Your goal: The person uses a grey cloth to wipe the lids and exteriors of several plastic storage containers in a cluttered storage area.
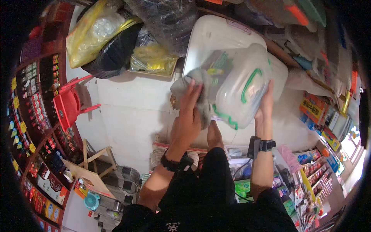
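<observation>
With left hand (189, 112) closed on crumpled grey cloth (184, 83), pressing it to translucent green-latched plastic box (239, 87) (tilted above white plastic tub (216, 34)); with right hand (265, 110) spread flat, bracing far side.

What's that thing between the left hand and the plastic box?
A grey cloth, in the head view. The left hand presses it against the plastic box; the right hand holds the box's other side.
</observation>
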The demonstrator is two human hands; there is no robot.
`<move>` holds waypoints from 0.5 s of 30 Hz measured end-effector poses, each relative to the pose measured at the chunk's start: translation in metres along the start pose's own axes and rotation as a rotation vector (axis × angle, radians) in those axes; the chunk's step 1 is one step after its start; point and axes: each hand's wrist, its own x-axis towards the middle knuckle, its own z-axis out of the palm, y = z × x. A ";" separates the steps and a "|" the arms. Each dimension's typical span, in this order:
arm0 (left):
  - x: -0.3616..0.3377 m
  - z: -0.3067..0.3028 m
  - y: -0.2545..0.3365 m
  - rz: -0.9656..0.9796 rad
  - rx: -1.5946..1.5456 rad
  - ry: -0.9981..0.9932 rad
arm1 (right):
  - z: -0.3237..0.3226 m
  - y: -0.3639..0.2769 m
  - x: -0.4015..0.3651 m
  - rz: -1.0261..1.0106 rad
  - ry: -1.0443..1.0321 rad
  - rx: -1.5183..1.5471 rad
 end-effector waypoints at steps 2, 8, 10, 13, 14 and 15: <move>0.013 0.021 0.002 0.075 -0.053 0.255 | 0.008 -0.005 0.005 0.050 -0.027 0.018; 0.020 0.056 0.028 -0.012 -0.152 0.450 | 0.040 -0.006 0.005 0.046 -0.045 0.150; 0.008 0.054 0.049 0.008 -0.128 0.370 | 0.038 0.002 0.009 -0.053 0.043 0.132; 0.021 0.036 0.049 0.093 -0.192 0.335 | 0.025 0.007 0.009 -0.036 -0.021 0.121; 0.030 0.031 0.045 0.141 -0.211 0.350 | 0.019 0.011 0.012 -0.039 -0.026 0.113; 0.040 0.024 0.043 0.139 -0.215 0.355 | 0.011 0.018 0.015 -0.059 -0.017 0.105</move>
